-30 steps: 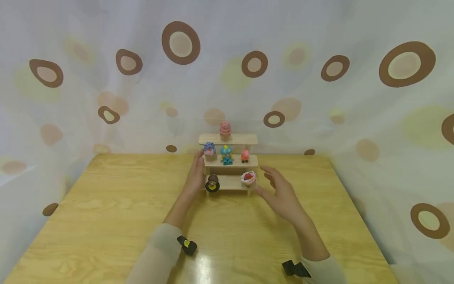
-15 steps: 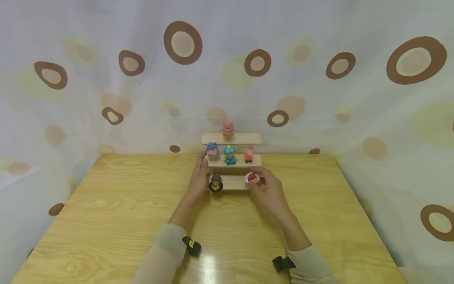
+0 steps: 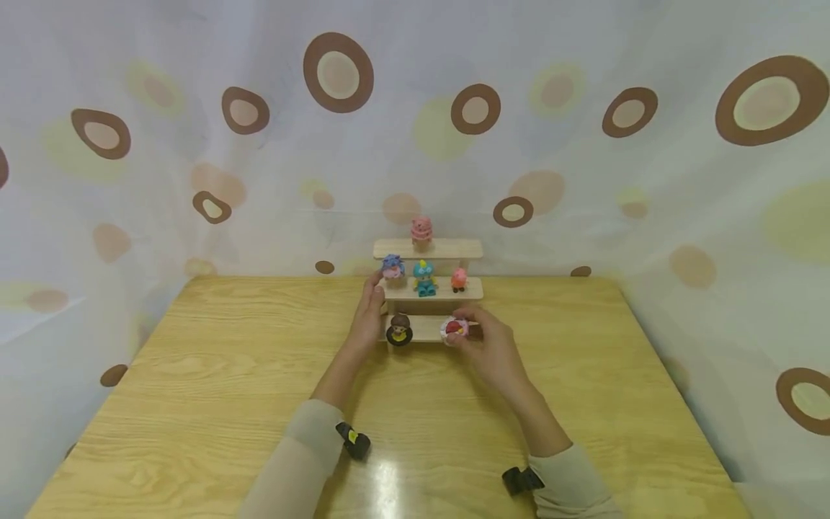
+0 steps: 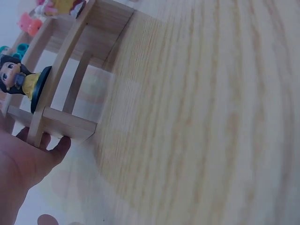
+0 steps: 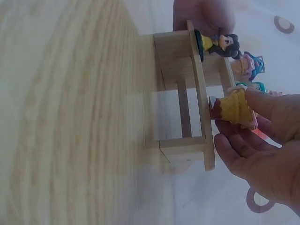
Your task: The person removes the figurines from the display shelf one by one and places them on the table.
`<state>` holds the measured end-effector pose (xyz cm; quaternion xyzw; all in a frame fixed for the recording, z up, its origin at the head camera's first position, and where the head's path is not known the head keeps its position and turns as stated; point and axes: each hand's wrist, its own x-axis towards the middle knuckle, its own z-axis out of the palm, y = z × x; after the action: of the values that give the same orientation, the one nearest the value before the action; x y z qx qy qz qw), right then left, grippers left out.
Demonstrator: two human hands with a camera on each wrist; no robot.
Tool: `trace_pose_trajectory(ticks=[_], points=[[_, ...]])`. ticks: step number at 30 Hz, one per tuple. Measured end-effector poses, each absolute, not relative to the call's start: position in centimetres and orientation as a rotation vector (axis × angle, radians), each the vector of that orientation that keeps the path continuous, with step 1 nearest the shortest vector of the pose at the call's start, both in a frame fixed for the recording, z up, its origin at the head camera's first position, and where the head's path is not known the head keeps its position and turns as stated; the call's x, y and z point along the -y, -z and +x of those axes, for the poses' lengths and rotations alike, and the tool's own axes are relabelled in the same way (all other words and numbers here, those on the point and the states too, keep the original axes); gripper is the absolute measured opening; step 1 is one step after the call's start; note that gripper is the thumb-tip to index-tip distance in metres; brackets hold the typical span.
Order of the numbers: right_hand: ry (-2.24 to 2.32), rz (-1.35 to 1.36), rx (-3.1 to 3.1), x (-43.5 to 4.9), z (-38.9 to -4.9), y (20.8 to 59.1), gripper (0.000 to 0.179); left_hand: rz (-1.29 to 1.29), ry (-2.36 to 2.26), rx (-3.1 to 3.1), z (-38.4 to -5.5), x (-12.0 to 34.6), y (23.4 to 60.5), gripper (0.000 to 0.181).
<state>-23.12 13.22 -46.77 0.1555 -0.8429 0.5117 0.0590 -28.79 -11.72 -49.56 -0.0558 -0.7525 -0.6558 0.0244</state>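
Observation:
In the head view a three-step wooden display shelf (image 3: 428, 249) stands at the table's back. My left hand (image 3: 365, 324) holds its left end; the left wrist view shows bent fingers (image 4: 60, 149) against the end panel. At the bottom step's right end, my right hand (image 3: 493, 353) pinches a small figurine (image 5: 234, 108) with a yellow lower part and a white-pink top. Its base is at the step's board; whether it is lifted, I cannot tell. A brown-haired figurine (image 4: 21, 79) in yellow, on a black base, stands at that step's left end.
The middle step carries a blue-and-pink figurine (image 3: 393, 268), a teal one (image 3: 424, 280) and a small pink-orange one (image 3: 459, 280). A pink figurine (image 3: 421, 230) tops the shelf. Behind the wooden table (image 3: 227, 375) hangs a spotted white curtain (image 3: 272, 166).
My right hand has come in from the right and taken hold of the yellow-and-pink figurine, which has shifted slightly left along the bottom step. The left hand stays at the shelf's end.

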Motion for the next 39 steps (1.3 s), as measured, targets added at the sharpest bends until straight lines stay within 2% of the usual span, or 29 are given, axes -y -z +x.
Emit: trace_pose_trajectory(ticks=[6, 13, 22, 39], points=[[-1.631, 0.481, 2.593, -11.8, -22.5, 46.8, 0.050, -0.173, 2.055, 2.320, -29.1, 11.9, 49.8, 0.056], [-1.636, 0.701, 2.621, -9.1, -21.1, 47.6, 0.043, -0.166, 2.056, 2.303, -29.3, 11.9, 49.5, 0.056], [-1.580, 0.867, 2.706, -5.7, -19.5, 48.6, 0.044, -0.182, 2.064, 2.294, -29.4, 11.8, 49.5, 0.058], [-1.289, 1.019, 2.801, -4.4, -18.4, 48.9, 0.043, -0.189, 2.112, 2.268, -29.0, 11.9, 49.9, 0.054]])
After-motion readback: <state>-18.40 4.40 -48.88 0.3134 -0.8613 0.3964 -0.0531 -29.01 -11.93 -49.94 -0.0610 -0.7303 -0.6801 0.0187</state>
